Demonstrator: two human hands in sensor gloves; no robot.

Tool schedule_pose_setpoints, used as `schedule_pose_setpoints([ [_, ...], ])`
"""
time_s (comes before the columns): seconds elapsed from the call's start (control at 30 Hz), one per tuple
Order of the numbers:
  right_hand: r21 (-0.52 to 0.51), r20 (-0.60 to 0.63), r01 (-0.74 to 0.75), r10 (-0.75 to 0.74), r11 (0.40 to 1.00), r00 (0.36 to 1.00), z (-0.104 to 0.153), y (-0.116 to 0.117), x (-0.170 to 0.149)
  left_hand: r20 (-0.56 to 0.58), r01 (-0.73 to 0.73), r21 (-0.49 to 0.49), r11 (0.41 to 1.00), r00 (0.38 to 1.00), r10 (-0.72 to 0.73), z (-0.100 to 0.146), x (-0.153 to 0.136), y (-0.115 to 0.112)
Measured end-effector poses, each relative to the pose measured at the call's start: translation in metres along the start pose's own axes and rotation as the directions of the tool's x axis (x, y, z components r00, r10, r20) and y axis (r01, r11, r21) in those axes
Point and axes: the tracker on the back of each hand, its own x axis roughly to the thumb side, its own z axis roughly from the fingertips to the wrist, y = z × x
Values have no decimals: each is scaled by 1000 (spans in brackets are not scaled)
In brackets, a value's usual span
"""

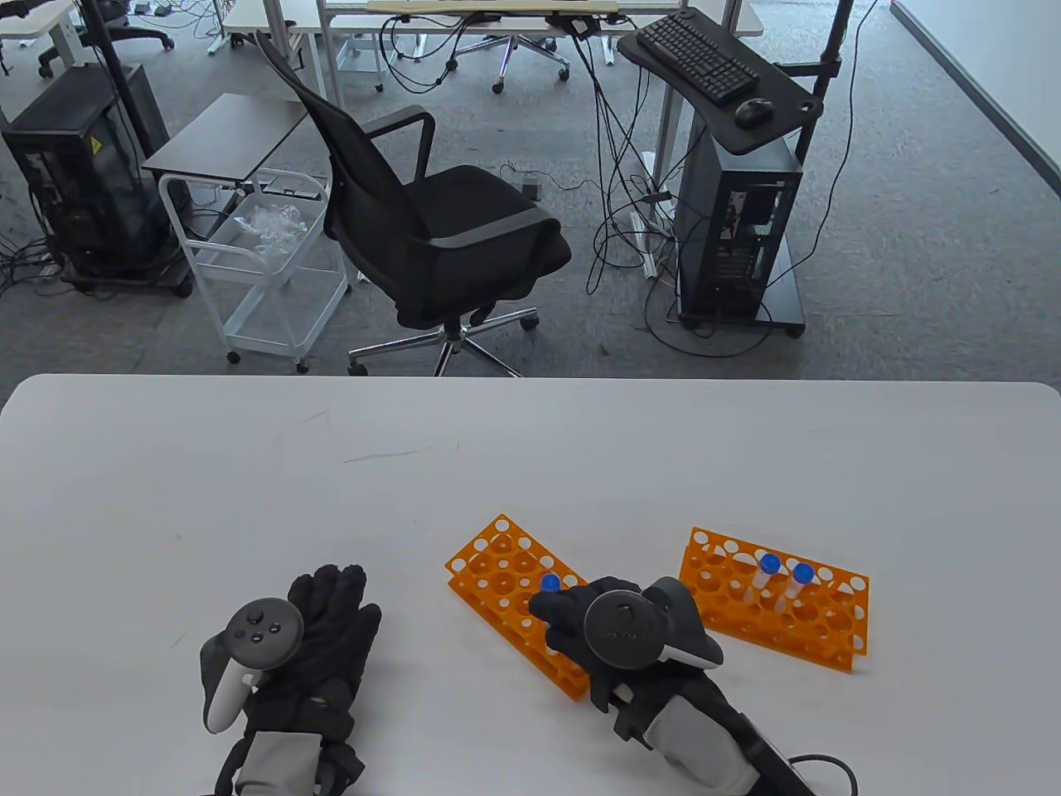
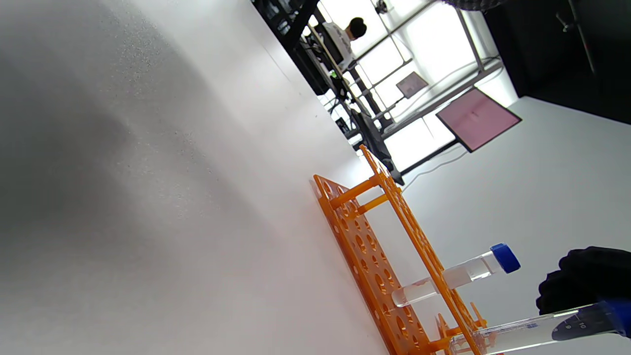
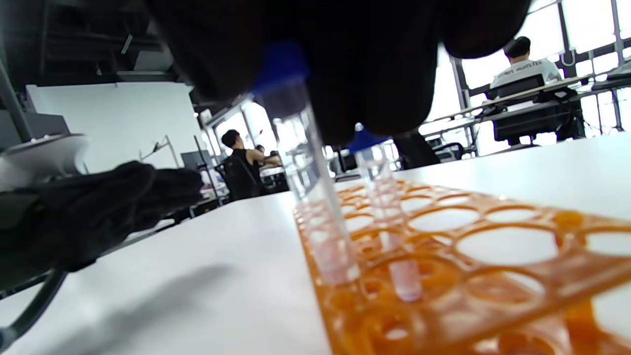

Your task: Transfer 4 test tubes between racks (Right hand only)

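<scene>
Right hand (image 1: 609,630): over the near rack (image 1: 518,601), fingers gripping a blue-capped tube (image 3: 315,197) by its top.
Right wrist view: that tube's tip sits in a rack hole; second tube (image 3: 389,222) stands behind.
Far rack (image 1: 775,601): two tubes (image 1: 783,584) upright.
Left hand (image 1: 319,647): flat on the table (image 1: 249,481), fingers spread, holding nothing.
Hidden: held tube mostly covered from above.

Two orange racks lower centre-right of table view: left rack (image 1: 506,572), right rack (image 1: 775,609). Two blue-capped clear tubes (image 1: 783,584) upright in right rack. One tube (image 2: 456,275) seated in left rack; another (image 3: 315,182) held, its tip in a left-rack hole.
</scene>
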Motion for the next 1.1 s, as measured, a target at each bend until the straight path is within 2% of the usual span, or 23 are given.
schedule_pose_setpoints([
  [0.6,-94,-38,56,-60,994,998,10,-40,-10,3,-3,1,1000,1000,3,0,0,0],
  [1.1,-199,-156,68,-100,978,983,35,-92,-43,5,-5,-2,1000,1000,5,0,0,0],
])
